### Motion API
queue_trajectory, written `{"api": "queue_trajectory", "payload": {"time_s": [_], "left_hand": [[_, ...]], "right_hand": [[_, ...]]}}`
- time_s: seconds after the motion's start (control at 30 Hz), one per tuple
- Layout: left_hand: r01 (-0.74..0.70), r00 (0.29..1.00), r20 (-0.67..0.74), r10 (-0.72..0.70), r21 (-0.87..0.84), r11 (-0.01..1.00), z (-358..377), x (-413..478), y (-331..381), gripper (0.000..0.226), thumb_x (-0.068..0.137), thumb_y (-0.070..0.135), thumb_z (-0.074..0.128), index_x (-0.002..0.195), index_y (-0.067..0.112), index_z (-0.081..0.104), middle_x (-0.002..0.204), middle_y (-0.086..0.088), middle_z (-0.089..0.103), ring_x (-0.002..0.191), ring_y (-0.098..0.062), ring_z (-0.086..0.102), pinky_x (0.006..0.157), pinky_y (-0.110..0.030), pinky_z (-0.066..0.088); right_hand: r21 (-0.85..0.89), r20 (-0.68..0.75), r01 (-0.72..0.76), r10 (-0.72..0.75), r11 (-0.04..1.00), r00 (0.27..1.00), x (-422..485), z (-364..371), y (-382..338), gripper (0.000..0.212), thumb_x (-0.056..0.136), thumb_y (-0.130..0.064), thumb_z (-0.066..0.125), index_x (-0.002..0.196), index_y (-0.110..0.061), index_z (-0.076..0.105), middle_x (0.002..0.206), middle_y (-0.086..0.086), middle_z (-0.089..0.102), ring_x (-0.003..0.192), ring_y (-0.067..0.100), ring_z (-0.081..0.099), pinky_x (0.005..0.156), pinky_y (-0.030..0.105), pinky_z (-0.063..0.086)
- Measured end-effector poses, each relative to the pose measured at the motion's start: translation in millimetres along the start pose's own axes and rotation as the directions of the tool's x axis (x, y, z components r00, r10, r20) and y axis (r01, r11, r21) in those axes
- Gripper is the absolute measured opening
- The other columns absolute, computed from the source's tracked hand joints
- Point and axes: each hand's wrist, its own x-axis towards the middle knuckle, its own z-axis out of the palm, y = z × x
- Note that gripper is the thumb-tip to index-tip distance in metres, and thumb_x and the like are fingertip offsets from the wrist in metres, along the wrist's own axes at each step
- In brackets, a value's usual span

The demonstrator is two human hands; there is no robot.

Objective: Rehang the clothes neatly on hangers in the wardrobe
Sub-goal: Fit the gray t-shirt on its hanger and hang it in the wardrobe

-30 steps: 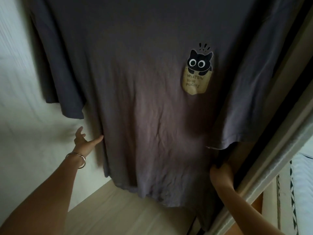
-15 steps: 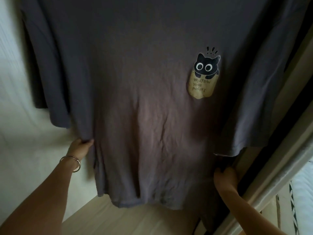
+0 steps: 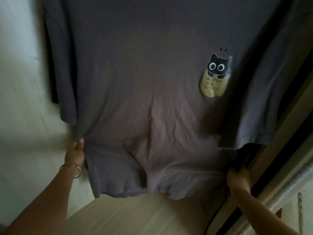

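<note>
Left hand (image 3: 75, 152): thumb and fingers closed in a pinch on the side seam of the T-shirt (image 3: 144, 82), low on its body; thin bracelet (image 3: 72, 168) on that wrist. Right hand (image 3: 238, 178): fingers curled round the opposite side edge at about the same height, fingertips lost in shadow, but cloth bunches into the grip. The two holds stand well apart with fabric drawn between them, and creases run from each hand toward the middle. Judged purpose: pulling the sides outward and down so the front hangs flat and square. The shirt hangs inside the wardrobe, front toward the camera, cat print (image 3: 216, 73) on the chest, one sleeve (image 3: 67, 82) loose above the left hand. Top of the shirt is cut off by the view, so hanger and rail not seen. Hem hangs clear above the wardrobe's wooden floor (image 3: 135, 216). Pale back wall (image 3: 20, 116) to the left; door frame (image 3: 288, 158) just beside the right hand.
</note>
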Motion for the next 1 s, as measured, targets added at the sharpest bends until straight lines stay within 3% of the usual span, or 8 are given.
{"api": "queue_trajectory", "payload": {"time_s": [0.1, 0.23, 0.33, 0.4, 0.5, 0.7, 0.8, 1.0], "left_hand": [[-0.006, 1.000, 0.005, 0.006, 0.060, 0.998, 1.4, -22.9, -8.7, 0.052, 0.098, 0.033, 0.035, 0.102, -0.014, 0.057, 0.111, -0.039, 0.056, 0.103, -0.051, 0.051, 0.084, -0.045, 0.040], [-0.056, 0.989, 0.145, 0.042, 0.093, 0.994, -2.7, -47.4, -39.6, 0.039, 0.093, 0.027, 0.050, 0.085, -0.009, 0.060, 0.089, -0.029, 0.065, 0.077, -0.034, 0.054, 0.066, -0.035, 0.035], [-0.035, 0.982, 0.188, 0.022, 0.064, 0.997, -10.7, -62.0, -57.9, 0.030, 0.086, 0.029, 0.061, 0.082, -0.001, 0.065, 0.080, -0.014, 0.063, 0.075, -0.025, 0.052, 0.059, -0.029, 0.037], [-0.004, 0.974, 0.226, -0.006, 0.046, 0.999, -13.0, -68.4, -67.0, 0.029, 0.085, 0.023, 0.064, 0.065, 0.002, 0.060, 0.069, -0.015, 0.060, 0.068, -0.021, 0.049, 0.048, -0.017, 0.035], [-0.017, 0.963, 0.271, -0.010, 0.097, 0.995, -12.2, -77.9, -75.7, 0.025, 0.080, 0.019, 0.069, 0.061, 0.007, 0.059, 0.060, -0.013, 0.059, 0.065, -0.017, 0.047, 0.048, -0.016, 0.034], [-0.036, 0.952, 0.300, -0.058, 0.297, 0.954, -13.1, -84.2, -91.7, 0.039, 0.078, 0.034, 0.061, 0.079, -0.005, 0.064, 0.083, -0.029, 0.068, 0.080, -0.039, 0.062, 0.059, -0.034, 0.035], [0.060, 0.945, 0.279, -0.173, 0.371, 0.927, -13.1, -87.1, -103.2, 0.035, 0.093, 0.023, 0.051, 0.090, -0.009, 0.064, 0.097, -0.032, 0.065, 0.094, -0.046, 0.059, 0.068, -0.033, 0.033], [0.247, 0.940, 0.156, -0.303, 0.299, 0.922, -25.4, -96.5, -116.7, 0.034, 0.097, 0.016, 0.036, 0.109, -0.013, 0.051, 0.110, -0.038, 0.055, 0.098, -0.048, 0.053, 0.076, -0.040, 0.035]], "right_hand": [[-0.007, 0.051, 0.037, -0.037, 0.999, 0.998, -4.7, 0.7, 10.4, 0.031, 0.090, -0.001, 0.045, 0.114, 0.018, 0.052, 0.117, 0.039, 0.055, 0.114, 0.049, 0.050, 0.095, 0.046, 0.038], [0.069, 0.196, 0.008, -0.021, 0.998, 0.980, -16.1, 1.5, 23.4, 0.026, 0.088, 0.000, 0.050, 0.109, 0.014, 0.057, 0.106, 0.030, 0.062, 0.106, 0.039, 0.057, 0.082, 0.036, 0.040], [0.145, 0.358, -0.163, 0.102, 0.976, 0.928, -24.3, 4.6, 38.9, 0.021, 0.085, 0.004, 0.056, 0.099, 0.018, 0.060, 0.073, 0.015, 0.063, 0.080, 0.025, 0.054, 0.072, 0.032, 0.038], [0.105, 0.450, -0.258, 0.186, 0.960, 0.874, -32.7, 10.0, 54.7, 0.025, 0.076, 0.002, 0.067, 0.094, 0.017, 0.063, 0.050, 0.005, 0.062, 0.067, 0.022, 0.053, 0.066, 0.036, 0.043], [0.014, 0.517, -0.290, 0.241, 0.957, 0.821, -48.2, 15.8, 70.5, 0.041, 0.057, 0.000, 0.078, 0.093, 0.016, 0.065, 0.070, 0.015, 0.065, 0.075, 0.025, 0.057, 0.077, 0.044, 0.049], [-0.131, 0.267, -0.242, 0.269, 0.961, 0.925, -53.9, -2.6, 75.2, 0.042, 0.082, -0.017, 0.065, 0.110, 0.013, 0.060, 0.104, 0.030, 0.065, 0.100, 0.042, 0.061, 0.075, 0.035, 0.043], [-0.214, 0.244, -0.173, 0.224, 0.961, 0.944, -61.4, -7.2, 74.0, 0.040, 0.085, -0.019, 0.059, 0.115, 0.009, 0.058, 0.110, 0.031, 0.063, 0.105, 0.044, 0.058, 0.084, 0.038, 0.046], [-0.266, 0.246, -0.072, 0.140, 0.961, 0.959, -78.0, -10.1, 84.6, 0.041, 0.086, -0.012, 0.050, 0.125, -0.001, 0.051, 0.118, 0.028, 0.060, 0.110, 0.045, 0.054, 0.087, 0.041, 0.045]]}}
